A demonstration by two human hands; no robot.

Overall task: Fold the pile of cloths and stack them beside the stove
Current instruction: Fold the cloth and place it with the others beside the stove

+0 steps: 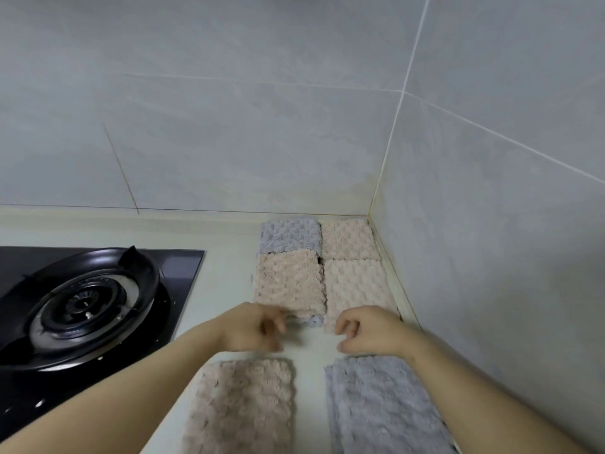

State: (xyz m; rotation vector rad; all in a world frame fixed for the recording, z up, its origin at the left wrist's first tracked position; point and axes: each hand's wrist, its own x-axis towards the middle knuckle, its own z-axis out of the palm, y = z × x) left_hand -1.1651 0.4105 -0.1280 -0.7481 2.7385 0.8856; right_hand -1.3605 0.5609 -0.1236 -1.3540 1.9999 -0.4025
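On the head camera we see our left hand (258, 329) and right hand (366, 329) just above the table (222, 273), fingers loosely curled, gripping nothing; folded cloths (288, 280) lie at 12 o'clock, in the wall corner; a pink cloth (244, 404) and a grey cloth (379, 404) lie at 6 o'clock; the stove (82, 303) sits at 9 o'clock.

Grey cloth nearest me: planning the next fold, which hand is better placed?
Right, probably: the right hand is beside the near grey cloth; the left hand is beside the near pink cloth.
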